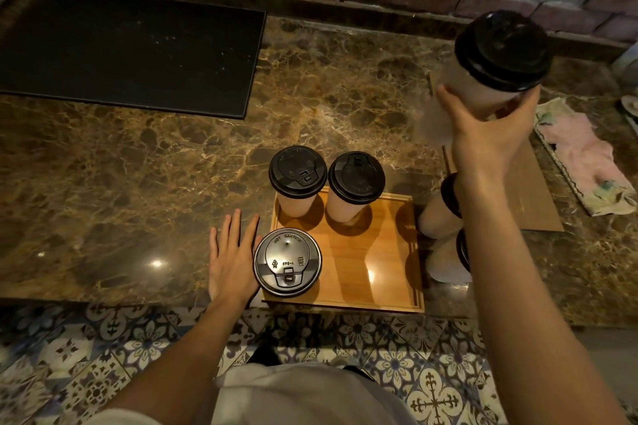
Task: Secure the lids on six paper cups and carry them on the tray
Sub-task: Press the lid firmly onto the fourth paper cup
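Right hand (pixel 490 134) grips lidded cup (pixel 490 79), raised at upper right. Left hand (pixel 232 259) flat, fingers spread, on surface (pixel 138 183) beside tray (pixel 373 269); three lidded cups on tray.

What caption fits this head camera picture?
Right hand holds a lidded cup aloft; three other cups stand on the wooden tray.

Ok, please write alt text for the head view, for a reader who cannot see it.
A person's right hand holds a lidded paper cup above a marble counter. Three lidded cups stand on a wooden tray, two other cups stand beside its right edge, and the left hand is open beside the tray.
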A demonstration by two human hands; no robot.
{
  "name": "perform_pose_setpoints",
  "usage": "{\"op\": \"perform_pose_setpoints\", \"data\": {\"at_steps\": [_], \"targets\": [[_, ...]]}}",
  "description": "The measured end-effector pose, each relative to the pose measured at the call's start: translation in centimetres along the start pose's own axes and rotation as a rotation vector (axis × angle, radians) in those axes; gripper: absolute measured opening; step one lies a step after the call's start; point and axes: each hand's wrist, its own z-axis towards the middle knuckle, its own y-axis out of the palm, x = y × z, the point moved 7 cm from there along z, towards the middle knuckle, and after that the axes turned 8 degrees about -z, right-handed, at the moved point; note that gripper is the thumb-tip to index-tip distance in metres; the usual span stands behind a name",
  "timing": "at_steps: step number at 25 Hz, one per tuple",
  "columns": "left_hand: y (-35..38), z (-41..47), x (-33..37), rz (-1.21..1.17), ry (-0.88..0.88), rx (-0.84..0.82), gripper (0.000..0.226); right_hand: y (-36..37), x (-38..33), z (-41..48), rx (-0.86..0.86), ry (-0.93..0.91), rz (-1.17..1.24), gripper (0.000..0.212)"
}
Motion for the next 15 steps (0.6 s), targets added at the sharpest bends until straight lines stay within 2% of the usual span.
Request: {"op": "perform_pose_setpoints", "data": {"at_steps": [3, 5, 6, 9, 10, 11, 13, 15], "targets": [[-0.2, -0.1, 0.0, -0.017, 0.013, 0.026, 0.073, -2.3, -3.6, -1.2, -0.070, -0.030, 0.010, 0.094], [-0.9, -0.1, 0.1, -0.188, 0.007, 0.045, 0.058, -3.8, -5.8, -2.7, -0.125, -0.073, 0.030, 0.088], [-1.5, 0.1, 0.0, -0.351, -0.029, 0.045, 0.049, -4.4, -6.7, -3.5, -0.148, -0.095, 0.035, 0.085], [-5.1, 0.5, -0.5, -1.169, -0.317, 0.000, 0.040, -5.8, -8.9, -5.8, -0.214, -0.136, 0.039, 0.084], [-7.6, 0.5, -0.1, -1.341, -0.322, 0.055, 0.038, -6.1, -9.5, -6.5, -0.239, -0.144, 0.039, 0.084], [-10.7, 0.4, 0.5, -1.405, -0.255, 0.125, 0.035, -6.2, -10.0, -7.3, -0.271, -0.149, 0.036, 0.084], [-17.4, -0.5, 3.0, -1.420, 0.013, 0.205, 0.031, -6.2, -10.9, -8.8, -0.339, -0.169, 0.025, 0.085], [-22.6, -2.7, 7.5, -1.332, 0.320, 0.109, 0.043, -6.2, -11.7, -10.2, -0.396, -0.209, 0.003, 0.083]]}}
